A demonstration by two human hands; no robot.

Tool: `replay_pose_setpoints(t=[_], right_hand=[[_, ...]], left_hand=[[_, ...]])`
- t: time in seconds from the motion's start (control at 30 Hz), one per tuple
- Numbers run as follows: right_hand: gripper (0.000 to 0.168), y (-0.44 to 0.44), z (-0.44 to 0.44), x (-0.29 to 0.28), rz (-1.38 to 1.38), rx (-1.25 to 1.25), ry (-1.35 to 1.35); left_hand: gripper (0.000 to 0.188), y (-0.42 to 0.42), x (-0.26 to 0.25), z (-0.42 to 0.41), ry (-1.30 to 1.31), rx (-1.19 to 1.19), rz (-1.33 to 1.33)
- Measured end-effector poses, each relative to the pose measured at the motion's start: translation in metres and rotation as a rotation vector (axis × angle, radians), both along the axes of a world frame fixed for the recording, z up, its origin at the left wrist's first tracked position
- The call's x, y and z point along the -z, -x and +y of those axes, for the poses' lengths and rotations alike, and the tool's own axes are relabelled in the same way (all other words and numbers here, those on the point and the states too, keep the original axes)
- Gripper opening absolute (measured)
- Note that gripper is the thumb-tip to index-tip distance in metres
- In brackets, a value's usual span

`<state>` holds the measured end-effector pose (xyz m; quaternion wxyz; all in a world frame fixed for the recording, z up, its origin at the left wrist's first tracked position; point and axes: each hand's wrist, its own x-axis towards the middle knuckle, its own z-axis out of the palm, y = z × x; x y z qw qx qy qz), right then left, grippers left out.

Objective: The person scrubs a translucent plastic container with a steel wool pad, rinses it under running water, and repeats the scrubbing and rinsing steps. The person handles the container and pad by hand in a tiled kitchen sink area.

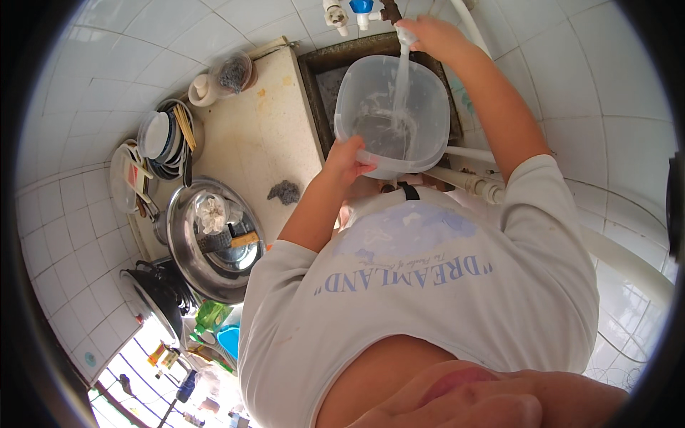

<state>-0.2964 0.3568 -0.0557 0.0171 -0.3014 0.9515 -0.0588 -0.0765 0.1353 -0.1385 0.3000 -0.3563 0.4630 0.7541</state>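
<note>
A translucent plastic tub (431, 96) is tilted over a dark-rimmed sink (311, 72). My left hand (345, 159) grips the near-left part of its rim, thumb over the edge. At the wall, my right hand (436, 37) has its fingers around a white tap nozzle (405, 36). A stream of water (400, 80) runs from the nozzle into the tub and splashes at the bottom, where some water lies. Left of the nozzle is a white valve with a blue handle (362, 6), and beside it another white tap (336, 16).
On the counter (241, 139) at left lie a grey scouring pad (284, 192) and a steel basin (179, 235) holding a wooden-handled knife (244, 239). Stacked bowls (155, 134) and a clear container (233, 75) stand along the wall. White pipes (473, 184) run at right.
</note>
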Motion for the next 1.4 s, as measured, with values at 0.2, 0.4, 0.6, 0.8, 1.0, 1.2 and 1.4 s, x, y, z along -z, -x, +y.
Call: replay_pose_setpoints(t=[0.2, 0.4, 0.6, 0.8, 1.0, 1.2, 1.4], right_hand=[[0.053, 0.004, 0.005, 0.009, -0.005, -0.069, 0.136], [0.057, 0.0, -0.003, 0.003, -0.096, 0.021, 0.095], [0.059, 0.001, -0.004, 0.0, -0.085, -0.006, 0.077], [0.047, 0.003, -0.003, 0.001, -0.018, -0.066, 0.067], [0.028, 0.003, -0.005, 0.004, -0.102, 0.023, 0.192], [0.044, -0.005, -0.012, -0.011, -0.221, 0.147, 0.331], [0.036, 0.0, -0.018, -0.014, -0.363, 0.297, 0.265]], left_hand=[[0.022, -0.011, 0.006, -0.007, -0.058, -0.002, -0.107], [0.033, -0.014, -0.012, -0.013, -0.076, -0.011, -0.149], [0.046, -0.015, -0.026, -0.021, -0.062, 0.031, -0.164], [0.05, -0.018, -0.041, -0.023, -0.074, 0.093, -0.141], [0.055, -0.016, -0.034, -0.022, -0.112, 0.138, -0.094], [0.06, -0.008, -0.036, -0.016, -0.164, 0.156, -0.078], [0.06, -0.003, -0.023, -0.011, -0.222, 0.193, -0.083]])
